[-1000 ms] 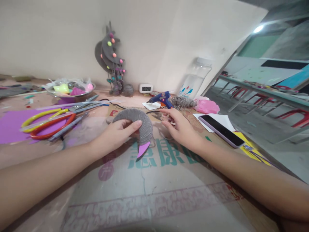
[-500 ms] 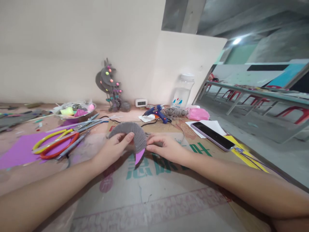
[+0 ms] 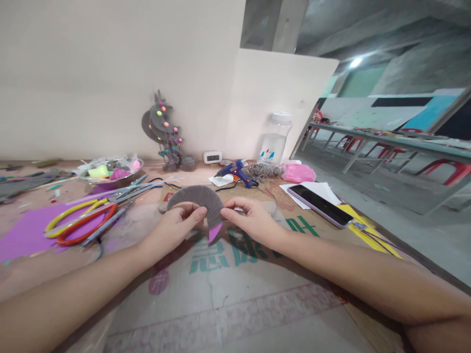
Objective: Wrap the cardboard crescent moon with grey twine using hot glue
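A crescent (image 3: 196, 197) wound with grey yarn is held up above the cardboard; its lower tip (image 3: 214, 232) shows bare purple. My left hand (image 3: 180, 220) grips the crescent's inner edge, thumb in front and fingers curled round it. At its right edge, my right hand (image 3: 250, 215) has thumb and forefinger pinched together, apparently on the yarn; the bit between the fingertips is too fine to make out. A loose strand runs from the heap of grey yarn (image 3: 263, 172) down behind my right hand.
Scissors (image 3: 86, 218) with yellow and red handles lie on purple sheet (image 3: 22, 230) at left. A blue glue gun (image 3: 237, 171), small clock (image 3: 212, 157), bottle (image 3: 275, 139) and decorated moon ornament (image 3: 162, 127) stand behind. A phone (image 3: 320, 205) lies right. Printed cardboard (image 3: 184, 304) covers the table.
The crescent has turned slightly, its purple tip now higher, with less purple showing. My right fingers have moved a little up along its right edge. The whole view has shifted slightly.
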`<state>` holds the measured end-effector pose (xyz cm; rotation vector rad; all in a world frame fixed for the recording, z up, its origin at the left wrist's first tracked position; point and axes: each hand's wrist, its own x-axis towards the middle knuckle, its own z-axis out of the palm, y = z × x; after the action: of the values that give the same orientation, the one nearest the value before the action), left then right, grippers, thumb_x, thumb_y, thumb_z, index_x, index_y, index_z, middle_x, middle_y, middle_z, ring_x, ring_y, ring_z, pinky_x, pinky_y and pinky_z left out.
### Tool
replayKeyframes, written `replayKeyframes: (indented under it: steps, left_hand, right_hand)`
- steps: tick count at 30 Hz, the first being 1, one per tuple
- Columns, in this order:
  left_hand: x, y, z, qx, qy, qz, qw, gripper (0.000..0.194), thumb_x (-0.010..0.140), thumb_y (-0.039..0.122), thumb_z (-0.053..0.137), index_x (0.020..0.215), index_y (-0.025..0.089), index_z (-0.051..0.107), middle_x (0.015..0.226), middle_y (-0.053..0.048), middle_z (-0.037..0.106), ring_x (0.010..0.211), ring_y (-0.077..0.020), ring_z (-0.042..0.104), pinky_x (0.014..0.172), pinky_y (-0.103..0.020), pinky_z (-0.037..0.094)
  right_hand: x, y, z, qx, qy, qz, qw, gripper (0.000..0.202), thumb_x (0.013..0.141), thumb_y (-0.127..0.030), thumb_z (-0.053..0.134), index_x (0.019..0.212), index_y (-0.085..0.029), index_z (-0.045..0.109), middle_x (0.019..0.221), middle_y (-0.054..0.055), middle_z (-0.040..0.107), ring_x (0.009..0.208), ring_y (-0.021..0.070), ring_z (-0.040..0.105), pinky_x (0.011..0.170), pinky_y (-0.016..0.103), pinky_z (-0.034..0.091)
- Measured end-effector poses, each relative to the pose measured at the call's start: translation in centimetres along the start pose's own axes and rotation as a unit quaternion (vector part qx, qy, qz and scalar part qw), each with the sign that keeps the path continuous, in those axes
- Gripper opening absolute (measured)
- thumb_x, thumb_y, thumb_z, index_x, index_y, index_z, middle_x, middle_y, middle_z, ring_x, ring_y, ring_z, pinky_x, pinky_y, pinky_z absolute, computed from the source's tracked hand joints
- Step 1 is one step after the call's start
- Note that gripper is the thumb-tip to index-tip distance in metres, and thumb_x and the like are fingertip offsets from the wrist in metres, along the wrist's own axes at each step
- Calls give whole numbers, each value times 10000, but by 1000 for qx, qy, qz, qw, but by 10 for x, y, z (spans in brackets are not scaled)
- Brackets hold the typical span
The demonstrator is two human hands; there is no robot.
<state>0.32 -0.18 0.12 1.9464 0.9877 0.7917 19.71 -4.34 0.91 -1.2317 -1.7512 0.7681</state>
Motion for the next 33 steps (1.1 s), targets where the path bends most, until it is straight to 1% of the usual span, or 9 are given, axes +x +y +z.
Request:
replayKeyframes:
  steps: [5, 9, 13, 17, 21, 23, 25, 28, 33]
  left_hand:
    - [-3, 4, 1, -3, -17, 18, 1000, 301, 835, 441, 467, 688, 193, 554, 614, 21, 550, 583, -145, 523, 562, -257, 406]
    - [-5, 2, 1, -24, -21, 16, 999, 248, 797, 442, 523, 780, 197, 558, 702, 8, 592, 627, -157, 557, 574, -265, 436]
    - [-2, -1, 2, -48, -8, 63, 997, 234, 804, 424, 512, 857, 196, 530, 806, -7, 592, 765, -175, 566, 693, -284, 456]
    - [0, 1, 2, -35, 9, 54, 998, 219, 860, 376, 417, 791, 191, 512, 725, 18, 530, 700, -146, 514, 671, -257, 418]
    - [2, 4, -2, -56, 42, 10, 998, 205, 830, 370, 454, 771, 187, 524, 685, 14, 539, 653, -150, 513, 644, -259, 413]
    - [3, 4, -3, -82, 59, -15, 995, 188, 810, 369, 485, 754, 191, 516, 674, 12, 544, 641, -151, 518, 646, -262, 422]
    - [5, 4, -3, -111, 70, -32, 991, 177, 795, 370, 503, 764, 196, 521, 681, 10, 554, 640, -153, 524, 645, -264, 434]
    - [6, 2, -3, -134, 83, -47, 986, 158, 783, 356, 516, 762, 201, 541, 690, 7, 571, 648, -158, 535, 653, -266, 445]
    - [5, 0, -4, -162, 88, -52, 981, 144, 768, 332, 534, 752, 191, 563, 679, 9, 579, 653, -157, 544, 649, -261, 447]
  right_hand:
    - [3, 2, -5, -183, 86, -174, 964, 134, 839, -273, 532, 788, -187, 621, 745, 8, 640, 749, 133, 571, 726, 278, 427]
    - [6, 9, -7, -298, 44, -267, 915, 159, 861, -308, 529, 832, -183, 623, 740, 22, 634, 783, 156, 539, 763, 307, 385]
    - [2, 9, -2, -342, -11, -312, 886, 198, 900, -283, 477, 996, -182, 618, 886, 45, 654, 872, 166, 518, 844, 331, 369]
    - [-2, 4, -1, -350, -29, -345, 870, 249, 902, -221, 454, 1108, -180, 589, 1000, 60, 647, 975, 182, 499, 905, 359, 365]
    - [6, 2, -19, -328, 5, -310, 892, 227, 888, -223, 468, 1081, -158, 567, 1030, 81, 629, 982, 186, 528, 887, 353, 394]
    - [14, 4, -34, -314, 58, -247, 915, 205, 877, -218, 467, 1052, -154, 553, 1010, 91, 616, 940, 182, 553, 829, 333, 426]
    - [22, 8, -47, -324, 66, -140, 933, 195, 857, -212, 482, 1034, -165, 550, 935, 69, 626, 824, 164, 580, 732, 298, 443]
    - [28, 14, -59, -363, -29, -18, 931, 234, 815, -258, 553, 1042, -201, 568, 823, 18, 656, 679, 140, 588, 607, 248, 408]
    - [26, 22, -58, -383, -113, 21, 917, 336, 762, -224, 607, 1097, -223, 578, 818, 7, 673, 693, 143, 606, 580, 229, 379]
